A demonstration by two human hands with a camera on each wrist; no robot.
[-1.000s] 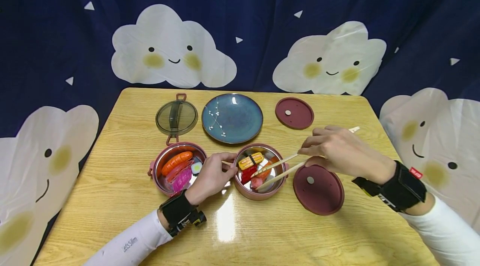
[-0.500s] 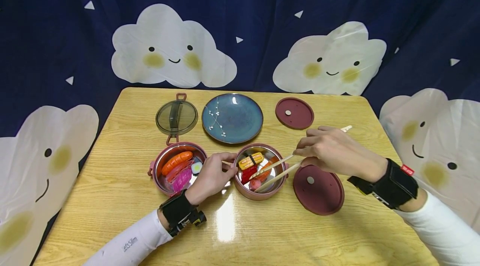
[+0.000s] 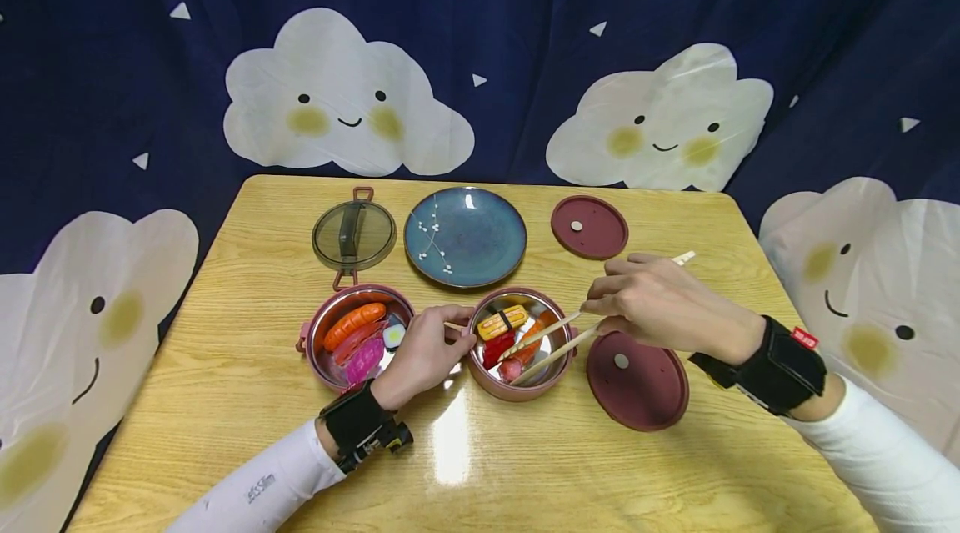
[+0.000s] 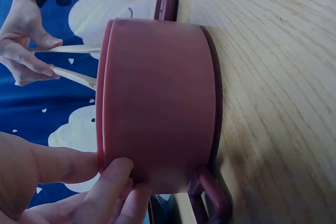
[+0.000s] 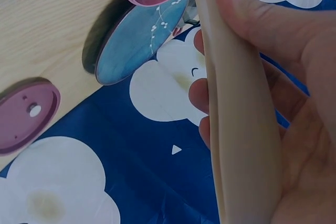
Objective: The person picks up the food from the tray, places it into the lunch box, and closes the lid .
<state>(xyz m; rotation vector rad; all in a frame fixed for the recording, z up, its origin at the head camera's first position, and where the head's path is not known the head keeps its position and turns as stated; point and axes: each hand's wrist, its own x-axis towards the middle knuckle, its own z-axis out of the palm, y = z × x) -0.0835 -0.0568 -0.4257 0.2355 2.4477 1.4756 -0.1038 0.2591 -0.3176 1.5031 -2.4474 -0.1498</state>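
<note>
Near the table's middle stands a pink pot [image 3: 517, 393] with a steel inside. My left hand [image 3: 426, 347] holds its left side, fingers against the rim and outer wall in the left wrist view. My right hand [image 3: 660, 299] grips a pair of light chopsticks [image 3: 553, 356], their tips down in the pot. Around the tips lie toy foods: a yellow piece with a black band [image 3: 502, 323], a red piece [image 3: 498, 348], and an orange piece [image 3: 531, 343] with a round pink end [image 3: 511, 369]. Whether the chopsticks squeeze a piece, I cannot tell.
A second pink pot [image 3: 309, 341] with a toy sausage [image 3: 354, 326] and other pieces stands left. Behind are a glass lid [image 3: 371, 237], a blue plate [image 3: 480, 237] and a maroon lid [image 3: 600, 224]. Another maroon lid [image 3: 637, 391] lies under my right hand.
My right hand has moved left, bringing the chopstick tips slightly down and left within the pot. The left hand and the pot have stayed put.
</note>
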